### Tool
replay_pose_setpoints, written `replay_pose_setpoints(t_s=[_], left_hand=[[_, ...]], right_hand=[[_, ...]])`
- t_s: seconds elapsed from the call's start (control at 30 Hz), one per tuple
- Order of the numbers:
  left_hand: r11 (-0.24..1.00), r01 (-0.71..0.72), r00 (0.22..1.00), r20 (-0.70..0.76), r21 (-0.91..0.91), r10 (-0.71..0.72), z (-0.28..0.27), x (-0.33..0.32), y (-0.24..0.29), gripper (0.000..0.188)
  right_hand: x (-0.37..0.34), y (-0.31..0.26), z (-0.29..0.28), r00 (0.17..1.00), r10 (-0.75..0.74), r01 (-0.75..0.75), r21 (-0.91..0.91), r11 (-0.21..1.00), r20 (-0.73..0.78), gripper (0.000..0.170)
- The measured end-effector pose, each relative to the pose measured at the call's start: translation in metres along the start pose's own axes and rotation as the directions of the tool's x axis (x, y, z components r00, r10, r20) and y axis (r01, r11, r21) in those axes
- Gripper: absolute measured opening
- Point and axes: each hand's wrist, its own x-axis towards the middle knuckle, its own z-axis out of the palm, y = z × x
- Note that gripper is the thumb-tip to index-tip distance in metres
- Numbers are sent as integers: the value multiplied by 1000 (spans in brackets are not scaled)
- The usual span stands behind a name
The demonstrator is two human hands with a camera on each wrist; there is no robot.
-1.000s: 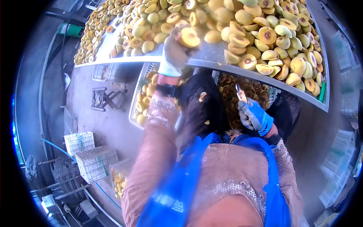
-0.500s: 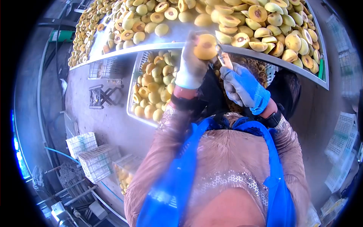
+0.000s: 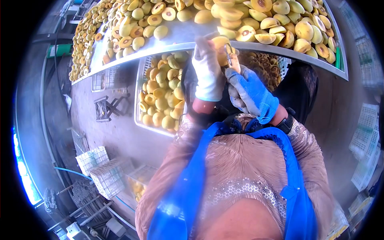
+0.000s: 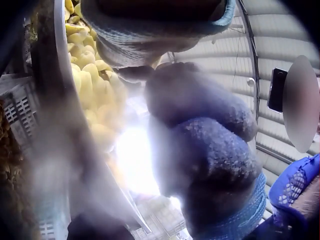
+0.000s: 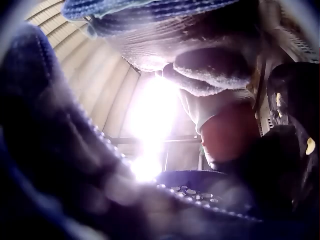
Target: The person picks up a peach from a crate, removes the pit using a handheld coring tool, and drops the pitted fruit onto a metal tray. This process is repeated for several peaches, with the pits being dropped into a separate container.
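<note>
My left hand [image 3: 207,69], in a white and grey glove, holds a yellow peach half [image 3: 220,41] by the front edge of the metal table. In my right hand [image 3: 253,91], gloved in blue and grey, I grip a small pitting tool [image 3: 235,64] with a wooden handle and a looped metal blade. The loop overlaps the peach half in the head view. Close up in the left wrist view are the curled fingers of the right hand [image 4: 210,145]; the peach half and blade are hidden there.
Piles of peach halves [image 3: 276,24] cover much of the metal table [image 3: 176,35]. A white crate [image 3: 138,94] of whole-looking yellow peaches stands lower left of it. Brown pits [image 3: 262,72] fill a container between the knees. A folding stool [image 3: 103,109] and stacked white crates [image 3: 107,178] stand left.
The left hand has brought the peach half from over the table back towards the body. The right hand has risen and moved left, so the tool's blade now meets the fruit.
</note>
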Motion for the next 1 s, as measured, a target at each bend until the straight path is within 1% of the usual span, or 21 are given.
replay_pose_setpoints(t_s=[0.1, 0.2, 0.3, 0.37, 0.4, 0.43, 0.5, 0.53, 0.57, 0.6, 0.63, 0.67, 0.7, 0.73, 0.77, 0.8, 0.83, 0.87, 0.93, 0.97, 1.0], left_hand=[[993, -97, 995, -20, 71, 98, 8, -8, 3, 46], [973, -156, 987, -16, 172, 161, 8, -7, -2, 43], [983, -16, 1000, -1, 185, 17, 2, -6, -5, 37], [989, 98, 995, 8, 113, -100, 0, -6, -5, 20], [985, 154, 988, 14, 78, -155, -2, -5, -3, 16], [970, 183, 982, 14, 162, -187, 1, -4, 5, 19], [916, 239, 967, 4, 324, -253, 9, -4, 26, 24], [934, 187, 962, 137, 303, -237, 0, 0, 23, 35], [951, 139, 939, 270, 276, -215, -12, 5, 17, 46], [966, 95, 899, 396, 241, -187, -20, 7, 14, 58], [966, 189, 871, 423, 179, -249, -21, 8, 18, 61], [952, 281, 838, 454, 119, -304, -21, 9, 22, 64], [927, 370, 797, 490, 65, -353, -19, 11, 27, 67], [946, 311, 832, 457, 88, -315, -15, 10, 26, 63], [961, 192, 900, 356, 197, -253, -14, 10, 16, 51], [945, 79, 950, 265, 316, -168, -15, 13, 1, 40], [945, 57, 968, 215, 322, -131, -11, 11, 1, 35], [943, 35, 982, 163, 330, -94, -6, 9, 0, 30], [958, -11, 999, 53, 285, -4, 6, -1, 1, 25], [972, -41, 999, -12, 231, 45, 11, -6, 3, 25], [951, -31, 999, 23, 309, 25, 11, -7, 7, 28]], right_hand=[[-9, -8, 0, 997, 68, -69, 17, 997, 46, 19], [-12, -12, -4, 999, 45, -41, -119, 992, 30, 19], [-13, -14, -9, 998, 64, -62, -188, 980, 2, 18], [-9, -5, -37, 958, 95, -110, 39, 993, 270, 19], [-7, -1, -43, 952, 91, -115, 64, 991, 293, 19], [-7, 0, -44, 945, 87, -121, 88, 989, 316, 19], [-13, -8, -21, 987, 80, -77, -32, 997, 137, 15], [-13, -8, -22, 969, -137, 187, -246, 951, 206, 15], [-11, -7, -23, 893, -324, 437, -421, 795, 314, 15], [-10, -4, -26, 837, -389, 543, -492, 680, 386, 15], [-8, -1, -28, 770, -450, 638, -544, 545, 452, 15], [-5, 4, -31, 771, -447, 637, -548, 542, 455, 16], [-5, 5, -30, 832, -398, 552, -511, 658, 386, 16], [-5, 5, -28, 884, -346, 460, -458, 761, 314, 15], [-10, -2, -20, 962, -196, 249, -312, 917, 191, 15], [-11, -4, -20, 985, -84, 116, -222, 968, 150, 16], [-11, -7, -20, 994, 30, -17, -120, 993, 107, 17], [-11, -7, -27, 990, 76, -63, -115, 991, 116, 23], [-13, -10, -26, 990, 99, -85, -127, 988, 103, 23], [-17, -17, -18, 994, 76, -64, -146, 987, 80, 16], [-17, -16, -19, 991, -55, 86, -262, 961, 121, 15]])
